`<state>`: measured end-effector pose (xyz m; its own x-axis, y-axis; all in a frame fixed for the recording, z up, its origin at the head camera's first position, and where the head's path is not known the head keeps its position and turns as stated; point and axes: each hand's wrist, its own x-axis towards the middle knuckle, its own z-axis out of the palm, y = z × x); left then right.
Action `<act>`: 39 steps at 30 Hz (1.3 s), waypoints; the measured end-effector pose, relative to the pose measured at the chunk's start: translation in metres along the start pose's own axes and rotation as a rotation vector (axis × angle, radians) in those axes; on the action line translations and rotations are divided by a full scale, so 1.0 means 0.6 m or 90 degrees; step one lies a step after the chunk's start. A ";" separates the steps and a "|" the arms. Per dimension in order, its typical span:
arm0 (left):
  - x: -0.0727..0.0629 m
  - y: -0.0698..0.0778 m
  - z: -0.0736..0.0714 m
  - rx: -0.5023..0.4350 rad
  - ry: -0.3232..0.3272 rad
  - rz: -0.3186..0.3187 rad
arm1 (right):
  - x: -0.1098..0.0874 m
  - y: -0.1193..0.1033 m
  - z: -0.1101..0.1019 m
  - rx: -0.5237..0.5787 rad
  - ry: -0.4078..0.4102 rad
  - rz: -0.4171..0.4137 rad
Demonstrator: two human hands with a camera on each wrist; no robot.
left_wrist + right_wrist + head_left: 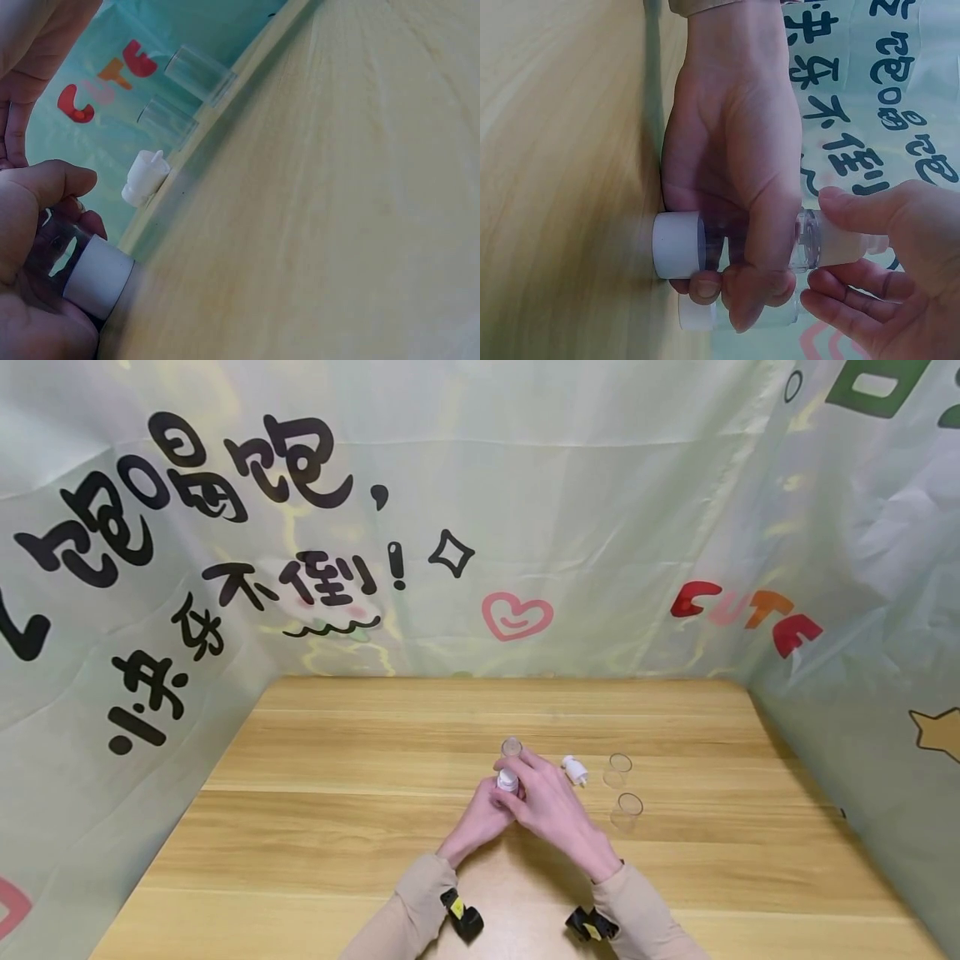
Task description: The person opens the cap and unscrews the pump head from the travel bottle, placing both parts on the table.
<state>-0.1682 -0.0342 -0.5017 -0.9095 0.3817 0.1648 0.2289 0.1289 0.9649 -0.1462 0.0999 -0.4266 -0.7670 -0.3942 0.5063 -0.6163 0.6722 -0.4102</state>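
Holding the bottle: left hand [483, 814], lower centre of the head view; its grip is closed around a clear bottle [63, 253], upright, white base [100, 277] downward.
Pinching the fitting: right hand [553, 802], just right of the left; its grip pinches a white fitting [841, 241] at the bottle's clear neck, right of centre in the right wrist view.
Second container: clear with a white base [697, 313], partly hidden behind the left hand, lower centre of the right wrist view.
Loose white part [575, 771]: lying on the counter [360, 843], right of the hands in the head view.
Clear cylinders: two, standing right of the loose part; one farther back [617, 772], one nearer the lower edge [626, 814].
Backdrop [600, 510]: printed cloth, upper half of the head view.
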 end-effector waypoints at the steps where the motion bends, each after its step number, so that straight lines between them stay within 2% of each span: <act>1: 0.000 0.000 0.000 0.003 0.001 -0.001 | 0.000 0.000 0.000 0.002 0.000 -0.001; 8: 0.003 0.007 0.001 0.021 0.001 -0.021 | -0.001 -0.002 -0.001 0.008 -0.006 -0.003; 11: 0.002 0.008 -0.001 0.025 -0.002 -0.013 | -0.002 -0.002 -0.001 0.015 -0.009 0.000; 17: 0.003 0.001 -0.008 0.021 -0.030 -0.025 | -0.003 -0.001 -0.005 0.035 -0.029 -0.011; 20: 0.003 -0.003 -0.010 0.042 -0.020 -0.007 | -0.005 -0.001 -0.009 0.044 -0.043 -0.031; 23: 0.005 -0.007 -0.010 0.054 -0.013 0.034 | -0.006 0.000 -0.009 0.040 -0.041 -0.044; 26: 0.007 -0.006 -0.011 0.017 -0.027 0.047 | -0.005 -0.001 -0.006 0.033 -0.023 -0.023; 30: 0.008 -0.003 -0.009 -0.022 -0.045 0.008 | -0.002 -0.003 -0.004 0.019 0.001 0.027; 34: 0.007 -0.001 -0.006 -0.001 -0.035 -0.008 | -0.003 -0.006 -0.006 0.025 -0.001 0.040; 39: 0.006 -0.002 -0.005 0.045 -0.010 0.032 | -0.007 -0.008 -0.009 0.067 -0.022 0.026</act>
<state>-0.1729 -0.0359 -0.5018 -0.8910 0.4031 0.2089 0.2984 0.1730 0.9386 -0.1392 0.1015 -0.4226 -0.7960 -0.3911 0.4621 -0.5990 0.6186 -0.5084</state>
